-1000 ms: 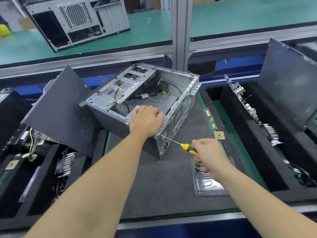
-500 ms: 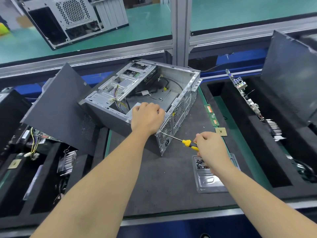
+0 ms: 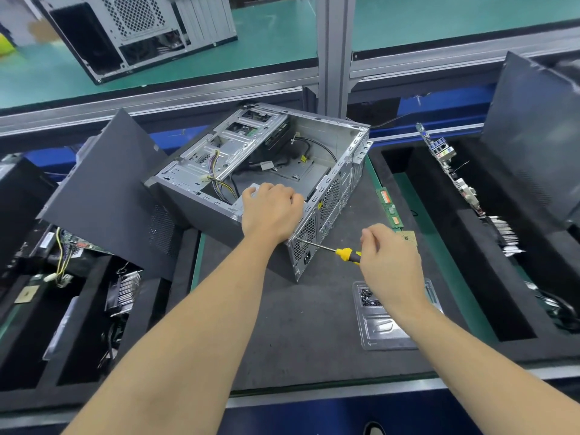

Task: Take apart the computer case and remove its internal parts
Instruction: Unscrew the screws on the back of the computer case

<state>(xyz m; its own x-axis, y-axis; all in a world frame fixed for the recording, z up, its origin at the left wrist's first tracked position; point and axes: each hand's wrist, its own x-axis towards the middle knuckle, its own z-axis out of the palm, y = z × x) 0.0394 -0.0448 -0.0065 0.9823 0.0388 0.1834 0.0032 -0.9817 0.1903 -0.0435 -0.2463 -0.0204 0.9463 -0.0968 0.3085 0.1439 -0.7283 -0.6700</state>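
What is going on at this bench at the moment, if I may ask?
A person is taking apart an open computer case lying on the mat. The left hand grips the case's near edge to steady it, while the right hand holds a screwdriver with its tip against the rear panel. A clear tray with screws lies beside the case.

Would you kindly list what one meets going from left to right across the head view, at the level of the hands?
Leaning dark panel → open case → left hand → screwdriver → right hand → upright motherboard → second leaning panel.
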